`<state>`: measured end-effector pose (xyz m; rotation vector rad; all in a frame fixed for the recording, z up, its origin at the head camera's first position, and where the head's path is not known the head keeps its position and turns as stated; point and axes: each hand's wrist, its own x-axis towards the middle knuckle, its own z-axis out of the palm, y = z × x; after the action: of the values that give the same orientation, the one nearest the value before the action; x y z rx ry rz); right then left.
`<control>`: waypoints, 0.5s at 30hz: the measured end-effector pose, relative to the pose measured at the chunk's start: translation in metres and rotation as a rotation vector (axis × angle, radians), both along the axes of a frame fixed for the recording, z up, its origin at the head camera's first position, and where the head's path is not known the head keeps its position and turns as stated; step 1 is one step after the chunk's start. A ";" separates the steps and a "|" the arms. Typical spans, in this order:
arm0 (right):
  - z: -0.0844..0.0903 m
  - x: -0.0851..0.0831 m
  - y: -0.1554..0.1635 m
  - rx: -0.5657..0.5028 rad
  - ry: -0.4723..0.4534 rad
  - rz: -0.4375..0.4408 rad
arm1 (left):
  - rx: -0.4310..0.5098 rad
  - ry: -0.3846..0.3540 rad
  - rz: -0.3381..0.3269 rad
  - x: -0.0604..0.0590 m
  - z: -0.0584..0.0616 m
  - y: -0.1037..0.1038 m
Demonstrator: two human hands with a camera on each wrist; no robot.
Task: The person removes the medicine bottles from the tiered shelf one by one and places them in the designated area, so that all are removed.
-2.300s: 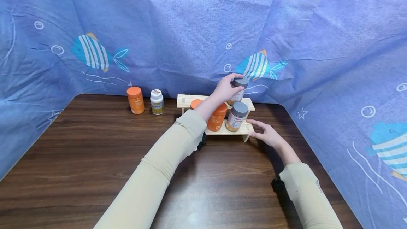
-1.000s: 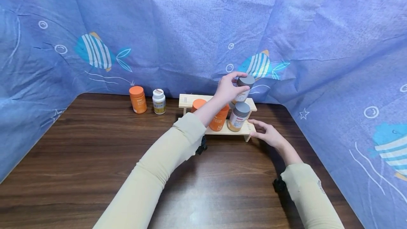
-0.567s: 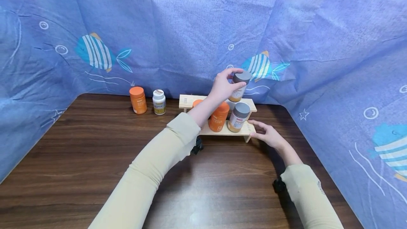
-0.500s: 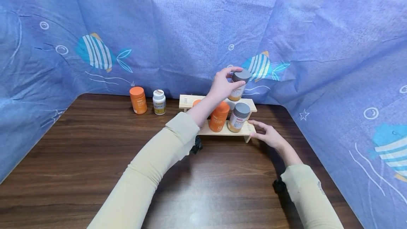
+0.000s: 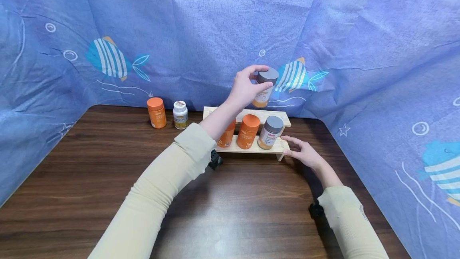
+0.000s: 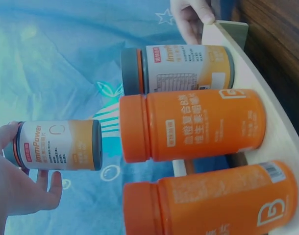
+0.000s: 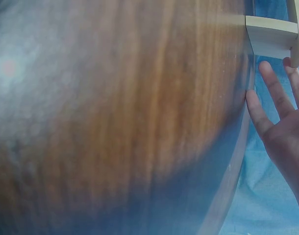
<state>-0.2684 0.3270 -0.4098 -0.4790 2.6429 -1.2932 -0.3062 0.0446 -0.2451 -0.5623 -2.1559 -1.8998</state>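
Lifted clear of the wooden rack (image 5: 251, 149) now, the grey-capped bottle (image 5: 263, 87) sits pinched in the left hand (image 5: 244, 89). Her right hand (image 5: 302, 152), fingers straight, steadies the rack's end. A loose fingertip hold could drop it onto the bottles below.

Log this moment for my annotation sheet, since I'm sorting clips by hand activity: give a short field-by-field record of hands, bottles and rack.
left hand: left hand grips the grey-lidded bottle in the air above the rack
right hand: right hand rests with straight fingers against the right end of the wooden rack
rack lower step: two orange bottles and a second grey-lidded bottle, all upright
rack upper step: nothing visible on it
table: dark wooden table; an orange bottle and a white-lidded bottle stand left of the rack
backdrop: blue fish-print cloth
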 end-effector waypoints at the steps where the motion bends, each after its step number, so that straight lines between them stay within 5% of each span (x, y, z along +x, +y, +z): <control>1: -0.003 -0.002 0.002 -0.003 0.001 -0.001 | -0.004 0.006 0.001 0.001 0.002 -0.002; 9: -0.016 -0.011 0.011 -0.005 0.010 0.000 | -0.025 0.000 -0.004 0.010 0.008 -0.015; 15: 0.004 0.001 -0.001 -0.005 -0.001 0.011 | -0.023 -0.024 -0.017 0.019 0.013 -0.025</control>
<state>-0.2671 0.3260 -0.4055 -0.4920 2.6327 -1.2975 -0.2875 0.0198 -0.2322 -0.5670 -2.1978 -1.9018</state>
